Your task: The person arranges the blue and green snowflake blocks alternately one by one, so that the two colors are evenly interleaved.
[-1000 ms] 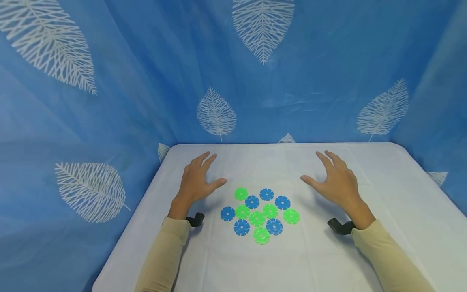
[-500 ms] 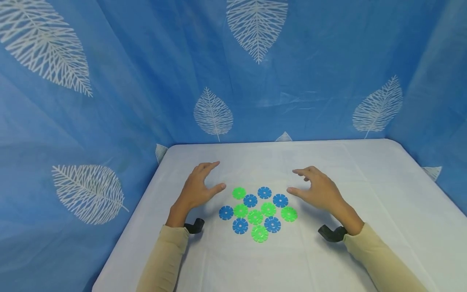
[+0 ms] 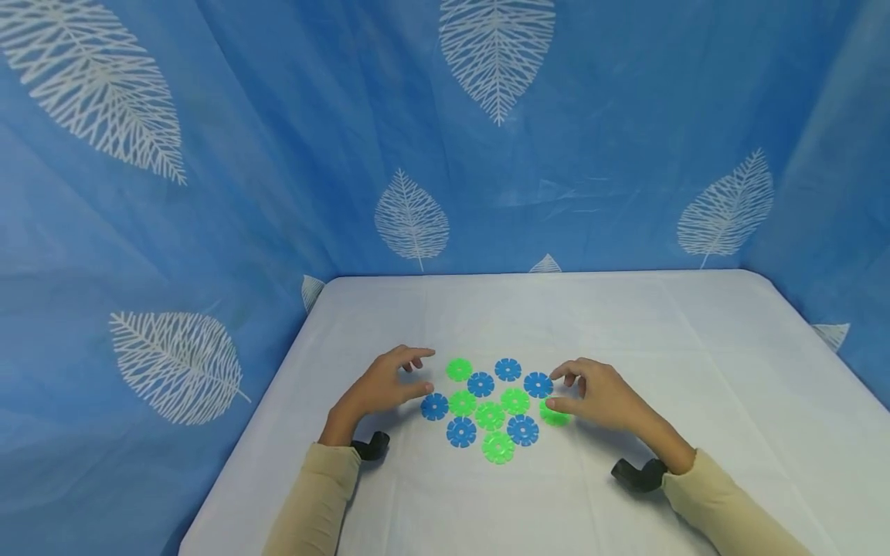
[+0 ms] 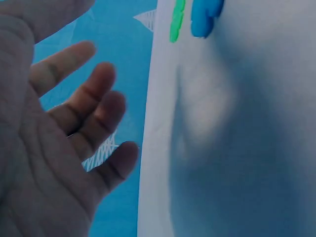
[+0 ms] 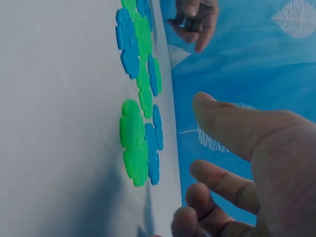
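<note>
Several blue and green notched plastic discs lie flat in a loose cluster on the white tabletop. My left hand (image 3: 382,384) hovers at the cluster's left side, fingers loosely bent, nothing in its grasp. Its thumb is just above the leftmost blue disc (image 3: 434,408), and its index finger points toward a green disc (image 3: 459,370). On the other side, my right hand (image 3: 603,395) has its thumb over the rightmost green disc (image 3: 556,418), partly covering it. The right index fingertip is at the edge of a blue disc (image 3: 538,385). In the right wrist view, that hand's fingers are apart from the green disc (image 5: 133,148).
The table is covered with a white cloth (image 3: 389,502). Blue curtain (image 3: 292,139) with white leaf prints hangs behind and to the left. A black wrist device (image 3: 371,446) sits under the left wrist, and another black device (image 3: 638,476) under the right.
Both hands have come down and closer to the discs. The right hand has moved inward to the left, and its spread fingers have bent. The discs stay in place.
</note>
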### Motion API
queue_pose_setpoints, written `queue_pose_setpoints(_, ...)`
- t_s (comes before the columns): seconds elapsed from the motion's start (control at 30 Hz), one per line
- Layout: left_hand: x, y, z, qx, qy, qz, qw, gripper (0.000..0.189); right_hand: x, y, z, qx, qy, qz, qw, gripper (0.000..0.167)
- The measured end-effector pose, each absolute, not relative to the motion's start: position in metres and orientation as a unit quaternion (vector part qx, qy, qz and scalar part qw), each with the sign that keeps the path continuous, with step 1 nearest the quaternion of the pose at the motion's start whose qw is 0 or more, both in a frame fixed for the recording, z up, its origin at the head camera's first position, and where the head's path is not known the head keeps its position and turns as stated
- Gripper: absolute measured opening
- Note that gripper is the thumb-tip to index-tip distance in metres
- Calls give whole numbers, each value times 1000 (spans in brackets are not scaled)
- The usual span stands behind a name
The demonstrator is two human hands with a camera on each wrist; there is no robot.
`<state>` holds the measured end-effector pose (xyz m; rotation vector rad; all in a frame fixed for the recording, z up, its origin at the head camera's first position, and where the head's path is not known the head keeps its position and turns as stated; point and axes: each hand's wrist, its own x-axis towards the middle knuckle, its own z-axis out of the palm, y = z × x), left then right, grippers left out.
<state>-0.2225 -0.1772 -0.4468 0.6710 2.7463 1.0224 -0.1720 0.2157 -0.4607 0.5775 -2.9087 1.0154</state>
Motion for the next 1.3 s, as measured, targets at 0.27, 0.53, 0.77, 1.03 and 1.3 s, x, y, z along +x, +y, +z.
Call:
queue_pose_setpoints(0.27,-221,-178,-463,234,907,324,132,39,-170,218,-468,185,-927,325,-32,41)
queue_pose_setpoints(0.53,-218,-181,-465,235,900,326,170,43,-172,219,-472,200,-916,342,-61,46)
queue_pose_setpoints(0.77,-217,-183,-464,231,903,317,174,43,-174,221,-472,200,-920,331,-67,50)
queue_pose_setpoints(1.03,-218,-185,-468,240,902,320,163,39,-174,224,-473,213,-914,338,-68,45)
queue_pose_setpoints(1.3,-217,-183,-468,236,904,318,163,34,-175,223,-473,213,-912,342,-76,44)
